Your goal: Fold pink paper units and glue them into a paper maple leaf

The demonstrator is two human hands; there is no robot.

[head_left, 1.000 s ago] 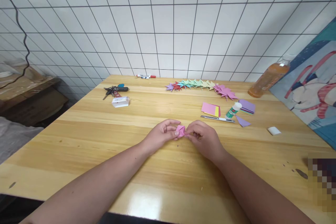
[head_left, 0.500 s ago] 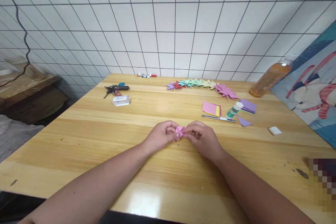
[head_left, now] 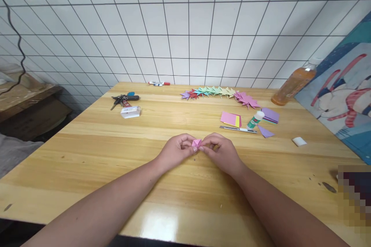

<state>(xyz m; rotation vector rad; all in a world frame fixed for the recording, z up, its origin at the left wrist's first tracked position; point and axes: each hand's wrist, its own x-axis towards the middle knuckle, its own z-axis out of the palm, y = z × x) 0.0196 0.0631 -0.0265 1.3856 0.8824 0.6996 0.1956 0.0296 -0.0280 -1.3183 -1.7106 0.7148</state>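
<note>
A small folded piece of pink paper (head_left: 196,142) is pinched between both hands above the middle of the wooden table. My left hand (head_left: 178,149) is closed on its left side, thumb in front and fingers behind. My right hand (head_left: 222,149) grips the right edge between thumb and fingertips. The fingertips cover the paper's lower part and sides. Beyond the hands lie a stack of pink and yellow paper (head_left: 230,119), a slim craft knife (head_left: 238,129) and a green glue stick (head_left: 255,120) with a white cap.
A curved row of folded paper pieces (head_left: 214,92) lies near the tiled wall. At right are purple paper sheets (head_left: 270,115), a purple triangle (head_left: 265,131), a white eraser-like block (head_left: 299,141) and a tilted bottle (head_left: 294,85). Keys (head_left: 124,99), a small box (head_left: 130,112) and a marker (head_left: 159,83) lie left.
My right fingers have closed in on the paper, and their thumb now sits nearer the left thumb. The paper looks slightly turned. The whole view has shifted a little.
</note>
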